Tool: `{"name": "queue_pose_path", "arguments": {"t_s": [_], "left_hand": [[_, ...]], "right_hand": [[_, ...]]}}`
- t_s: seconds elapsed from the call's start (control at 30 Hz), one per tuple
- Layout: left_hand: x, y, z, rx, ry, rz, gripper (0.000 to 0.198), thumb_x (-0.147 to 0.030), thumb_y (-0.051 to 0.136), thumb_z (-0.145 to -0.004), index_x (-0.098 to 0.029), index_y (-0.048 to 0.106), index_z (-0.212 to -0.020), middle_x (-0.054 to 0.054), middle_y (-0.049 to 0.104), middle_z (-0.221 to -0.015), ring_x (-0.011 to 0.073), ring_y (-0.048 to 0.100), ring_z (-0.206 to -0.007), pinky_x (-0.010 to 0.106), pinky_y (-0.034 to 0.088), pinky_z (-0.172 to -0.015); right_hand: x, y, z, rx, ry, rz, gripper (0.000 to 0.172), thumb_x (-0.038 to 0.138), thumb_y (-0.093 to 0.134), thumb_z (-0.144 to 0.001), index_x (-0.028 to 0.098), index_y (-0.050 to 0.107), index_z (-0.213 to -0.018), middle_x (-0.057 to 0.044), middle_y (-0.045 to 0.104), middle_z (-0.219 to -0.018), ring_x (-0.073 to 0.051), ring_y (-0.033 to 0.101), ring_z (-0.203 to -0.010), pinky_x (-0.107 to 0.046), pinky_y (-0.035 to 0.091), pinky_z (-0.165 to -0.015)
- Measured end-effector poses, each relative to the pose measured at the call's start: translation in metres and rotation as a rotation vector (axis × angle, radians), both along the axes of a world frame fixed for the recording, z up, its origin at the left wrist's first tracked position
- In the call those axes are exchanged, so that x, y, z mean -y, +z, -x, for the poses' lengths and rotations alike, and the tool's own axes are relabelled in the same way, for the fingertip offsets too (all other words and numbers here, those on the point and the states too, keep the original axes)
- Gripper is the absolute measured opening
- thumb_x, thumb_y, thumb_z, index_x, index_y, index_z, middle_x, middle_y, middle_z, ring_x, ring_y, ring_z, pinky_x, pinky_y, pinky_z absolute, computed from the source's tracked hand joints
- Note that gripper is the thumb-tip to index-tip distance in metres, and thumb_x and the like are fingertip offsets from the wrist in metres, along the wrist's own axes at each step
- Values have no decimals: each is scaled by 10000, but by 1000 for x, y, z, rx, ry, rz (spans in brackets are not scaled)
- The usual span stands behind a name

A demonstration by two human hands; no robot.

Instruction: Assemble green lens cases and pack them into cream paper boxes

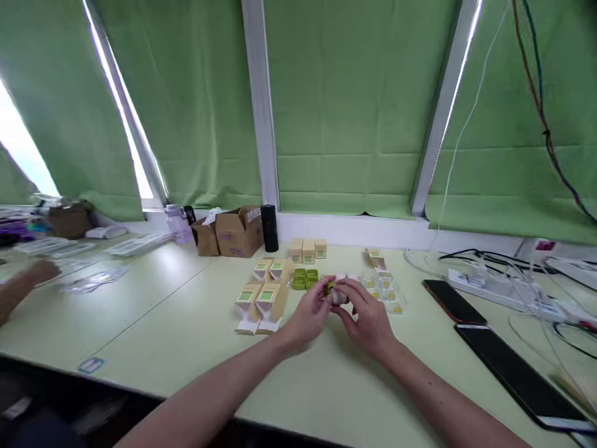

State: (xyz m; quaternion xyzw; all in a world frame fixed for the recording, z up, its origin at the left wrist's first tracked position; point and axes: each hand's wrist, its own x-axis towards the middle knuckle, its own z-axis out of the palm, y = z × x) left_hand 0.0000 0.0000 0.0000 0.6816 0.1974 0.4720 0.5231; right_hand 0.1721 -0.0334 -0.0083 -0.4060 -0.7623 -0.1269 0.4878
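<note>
Both my hands meet over the middle of the table around a small item (pixel 339 296), whitish with a yellow-green part; fingers cover much of it. My left hand (pixel 311 309) pinches it from the left, and my right hand (pixel 366 313) grips it from the right. Just left of them sit several olive-green square pieces (pixel 305 279) in a group. Clear plastic pieces with yellow centres (pixel 386 289) lie behind my right hand. To the left stand several open kraft boxes (pixel 265 295) with green labels and white flaps folded out.
Closed small boxes (pixel 308 250) stand at the back, with another open carton (pixel 377 259) to their right. A cardboard box (pixel 237 233) and a black cylinder (pixel 269 228) are by the wall. Right are phones (pixel 454 302), a tablet (pixel 522 373) and a power strip (pixel 504 292). Another person's hand (pixel 41 272) is far left.
</note>
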Motion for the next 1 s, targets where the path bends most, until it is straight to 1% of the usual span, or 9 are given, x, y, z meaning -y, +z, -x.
{"name": "queue_pose_path", "arguments": {"t_s": [0.1,0.23,0.37,0.5,0.67,0.73,0.83,1.0], "left_hand": [[2,4,-2,6,2,21,534,-462,630,-961,-178,549,-1405,174,587,-1445,291,597,-1299,394,554,-1027],[3,10,-4,20,39,47,481,-436,671,-933,-159,603,-1320,172,654,-1344,283,648,-1218,416,561,-1017],[3,11,-5,38,89,49,441,-400,687,-919,-156,614,-1279,168,665,-1324,278,651,-1216,414,562,-1015],[3,10,-6,34,121,40,429,-364,692,-908,-144,615,-1269,172,678,-1292,274,664,-1187,415,571,-998],[5,11,-7,49,160,-5,388,-319,692,-903,-148,637,-1246,150,701,-1241,253,672,-1165,415,544,-1046],[5,11,-6,55,150,-19,393,-333,685,-912,-149,639,-1257,152,699,-1254,257,667,-1178,413,542,-1048],[4,10,-3,57,98,-9,439,-380,679,-925,-155,635,-1300,166,676,-1317,278,654,-1211,427,538,-1049],[3,8,0,46,-10,49,572,-394,752,-884,-177,598,-1391,185,599,-1437,324,547,-1359,469,452,-1138]], "right_hand": [[-2,-2,0,7,7,-7,303,209,575,-987,228,587,-1289,-121,678,-1310,-256,703,-1145,-375,672,-812],[-3,-1,1,19,16,-36,317,191,556,-996,224,578,-1310,-122,694,-1282,-256,690,-1174,-391,664,-862],[-3,2,3,21,25,-77,337,161,546,-991,217,578,-1322,-125,708,-1246,-259,681,-1179,-424,641,-919],[-3,3,5,24,45,-88,353,132,529,-985,203,575,-1327,-135,706,-1224,-259,680,-1162,-426,629,-936],[-2,4,8,34,31,-104,367,111,525,-975,195,576,-1329,-144,699,-1224,-261,683,-1143,-429,630,-927],[-2,4,8,35,26,-106,375,108,530,-972,193,573,-1335,-144,697,-1230,-261,682,-1146,-429,630,-930],[-2,2,5,27,29,-106,386,125,544,-977,199,563,-1355,-142,691,-1255,-260,676,-1171,-430,627,-951],[-5,-4,1,26,13,-100,416,140,543,-982,213,543,-1391,-141,684,-1288,-264,670,-1196,-444,624,-972]]}}
